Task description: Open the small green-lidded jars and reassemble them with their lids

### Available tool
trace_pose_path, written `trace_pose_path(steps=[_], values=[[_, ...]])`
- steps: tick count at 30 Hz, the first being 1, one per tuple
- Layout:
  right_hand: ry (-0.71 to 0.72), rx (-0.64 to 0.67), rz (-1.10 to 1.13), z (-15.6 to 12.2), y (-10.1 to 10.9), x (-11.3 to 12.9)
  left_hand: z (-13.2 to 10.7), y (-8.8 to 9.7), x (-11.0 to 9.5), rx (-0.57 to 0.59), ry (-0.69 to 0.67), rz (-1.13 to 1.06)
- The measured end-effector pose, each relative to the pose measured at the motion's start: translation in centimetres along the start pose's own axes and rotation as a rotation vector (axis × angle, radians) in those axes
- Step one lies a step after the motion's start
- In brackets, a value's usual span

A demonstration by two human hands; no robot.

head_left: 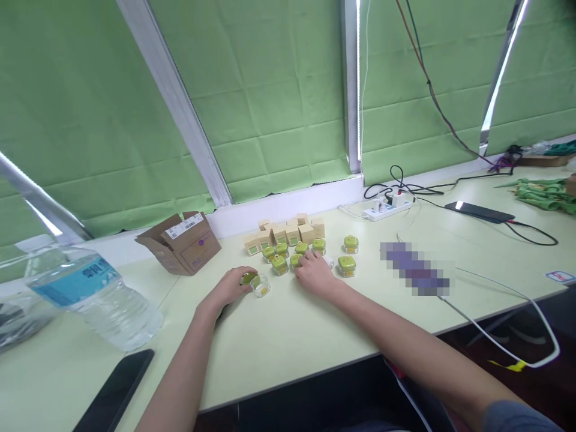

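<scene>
My left hand (233, 284) is closed on the raised green lid of a small clear case (261, 286), which stands open on the table with something yellow inside. My right hand (315, 273) has its fingers bent over a small green-lidded case (296, 260), partly hidden by them. A bit of something white (330, 263) shows beside that hand. Around both hands stand several more such cases, among them a shut green-lidded one (279, 264) between the hands and another (347, 266) to the right.
Behind the cases lie several small tan boxes (306, 233). An open brown carton (193, 245) stands at the back left. A water bottle (96, 294) and a black phone (116, 390) are at left. A power strip (387, 209) and cables lie at right.
</scene>
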State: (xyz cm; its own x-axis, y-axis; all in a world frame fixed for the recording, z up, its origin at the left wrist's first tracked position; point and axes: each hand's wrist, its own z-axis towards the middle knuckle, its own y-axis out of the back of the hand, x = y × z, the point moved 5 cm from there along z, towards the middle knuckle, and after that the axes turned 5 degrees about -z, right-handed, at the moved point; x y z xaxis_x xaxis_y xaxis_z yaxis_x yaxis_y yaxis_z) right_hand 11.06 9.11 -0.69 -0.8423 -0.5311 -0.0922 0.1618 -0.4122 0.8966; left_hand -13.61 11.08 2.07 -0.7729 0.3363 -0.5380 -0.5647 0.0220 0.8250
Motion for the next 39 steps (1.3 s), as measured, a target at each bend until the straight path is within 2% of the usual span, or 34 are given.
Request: trace_pose_path(steps=[2, 4, 6, 9, 12, 15, 19, 21, 24, 27, 32, 35, 39], values=[[0.03, 0.012, -0.019, -0.1, 0.2, 0.2, 0.1, 0.1, -0.2, -0.008, 0.03, 0.096], [0.076, 0.041, -0.027, -0.2, 0.5, 0.6, -0.1, 0.9, -0.5, -0.076, 0.077, 0.182], [0.124, 0.066, -0.02, -0.4, 0.7, 1.1, -0.4, 1.9, -1.3, -0.212, 0.087, 0.215], [0.149, 0.081, 0.036, -0.5, 1.2, 1.7, -0.4, 2.2, -3.7, -0.406, -0.007, 0.096], [0.129, 0.03, 0.183, -0.5, 1.6, 1.6, 0.7, 0.2, -6.5, -0.443, -0.167, -0.067], [0.074, -0.143, 0.485, -0.3, 2.5, 0.2, 1.7, -2.5, -8.7, -0.423, -0.293, -0.12], [-0.089, -0.321, 0.984, -0.3, 2.8, -2.4, 1.5, -4.5, -9.5, -0.505, -0.328, -0.195], [-0.125, -0.372, 1.095, -0.3, 2.8, -2.8, 0.9, -4.9, -9.7, -0.522, -0.351, -0.188], [-0.083, -0.426, 1.134, -0.4, 3.0, -2.4, 0.0, -5.1, -9.8, -0.536, -0.381, -0.175], [-0.006, -0.475, 1.056, -0.5, 3.3, -2.0, -0.2, -5.5, -9.4, -0.482, -0.356, -0.215], [0.081, -0.53, 0.729, -0.7, 4.1, -2.2, 0.2, -6.2, -8.9, -0.314, -0.28, -0.397], [0.077, -0.504, 0.641, -0.7, 4.5, -2.5, 0.1, -6.5, -9.0, -0.193, -0.187, -0.624], [0.047, -0.41, 0.684, -0.6, 4.3, -2.6, -0.2, -7.0, -9.3, -0.048, -0.064, -0.868]])
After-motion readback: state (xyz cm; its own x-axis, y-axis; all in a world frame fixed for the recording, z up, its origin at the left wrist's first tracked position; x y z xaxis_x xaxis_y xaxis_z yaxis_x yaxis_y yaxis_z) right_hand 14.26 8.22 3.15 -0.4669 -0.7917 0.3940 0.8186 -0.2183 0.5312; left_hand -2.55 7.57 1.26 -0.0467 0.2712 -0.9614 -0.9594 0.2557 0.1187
